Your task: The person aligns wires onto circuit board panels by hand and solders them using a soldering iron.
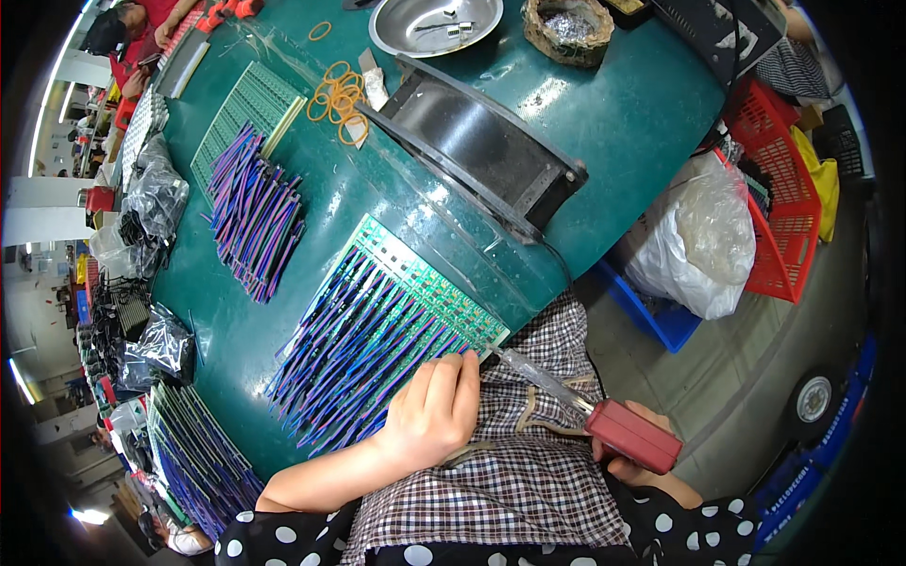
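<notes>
A green circuit board panel (406,269) lies on the table in front of me, with rows of blue and purple wires (349,349) attached and trailing toward me. My left hand (436,407) is at the panel's near right edge, fingers bent and pressed together over the wire ends; what they pinch is hidden beneath them. My right hand (634,451) is wrapped round the red handle of a soldering gun (630,434). Its long shaft points up-left, and the tip reaches the panel's right corner, close to my left fingertips.
Beyond the panel lie loose wires (253,222), stacked bare panels (247,108) and rubber bands (338,94). A black fan (472,137), a metal bowl (436,30) and a rough round container (568,28) stand farther back. Wired panels (193,453) lean at left; a red basket (779,208) is right.
</notes>
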`<state>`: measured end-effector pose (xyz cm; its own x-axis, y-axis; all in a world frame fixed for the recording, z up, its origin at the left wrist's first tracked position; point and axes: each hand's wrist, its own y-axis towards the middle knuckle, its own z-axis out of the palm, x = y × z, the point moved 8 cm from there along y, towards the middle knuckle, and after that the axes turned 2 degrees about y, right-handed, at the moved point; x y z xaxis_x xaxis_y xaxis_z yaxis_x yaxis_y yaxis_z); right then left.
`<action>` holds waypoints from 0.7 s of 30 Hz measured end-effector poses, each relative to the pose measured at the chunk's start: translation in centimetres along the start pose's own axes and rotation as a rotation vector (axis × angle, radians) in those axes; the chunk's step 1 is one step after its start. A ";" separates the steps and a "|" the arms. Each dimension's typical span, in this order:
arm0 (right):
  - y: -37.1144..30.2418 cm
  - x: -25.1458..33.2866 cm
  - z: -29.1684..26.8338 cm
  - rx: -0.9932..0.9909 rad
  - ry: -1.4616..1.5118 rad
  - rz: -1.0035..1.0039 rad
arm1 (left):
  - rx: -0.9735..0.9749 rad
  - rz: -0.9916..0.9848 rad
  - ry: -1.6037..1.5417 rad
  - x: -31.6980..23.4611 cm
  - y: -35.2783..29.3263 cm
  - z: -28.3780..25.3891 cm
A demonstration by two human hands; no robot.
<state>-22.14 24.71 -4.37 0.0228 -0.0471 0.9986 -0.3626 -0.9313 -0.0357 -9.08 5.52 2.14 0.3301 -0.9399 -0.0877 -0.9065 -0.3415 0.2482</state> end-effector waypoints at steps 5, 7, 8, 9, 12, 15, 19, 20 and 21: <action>-0.4 -0.9 -0.1 0.037 -0.050 0.072 | -0.008 -0.007 0.006 0.1 0.0 0.0; 0.3 0.3 0.0 0.025 -0.181 -0.057 | -0.001 -0.004 0.015 0.1 0.0 0.1; 0.5 1.3 0.1 0.011 -0.313 -0.185 | 0.015 0.000 0.006 0.0 0.0 0.1; 0.5 1.2 0.1 0.010 -0.315 -0.184 | 0.030 0.005 -0.006 0.0 0.1 0.2; 0.6 0.8 0.3 0.057 -0.257 -0.160 | 0.031 0.003 -0.006 0.0 0.1 0.2; 0.8 0.3 0.5 0.090 -0.251 -0.125 | 0.035 -0.001 -0.009 0.0 0.0 0.2; 0.7 0.4 0.9 0.052 -0.222 -0.172 | 0.028 -0.002 -0.010 0.0 0.1 0.1; 0.9 0.6 0.7 0.016 -0.179 -0.167 | 0.033 -0.008 -0.003 0.0 0.1 0.2; 0.7 0.3 0.7 0.016 -0.177 -0.168 | 0.038 -0.015 0.007 0.0 0.1 0.2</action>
<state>-21.75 23.79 -4.10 0.2448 0.0475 0.9684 -0.3248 -0.9371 0.1281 -9.24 5.44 2.00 0.3457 -0.9346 -0.0840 -0.9106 -0.3558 0.2102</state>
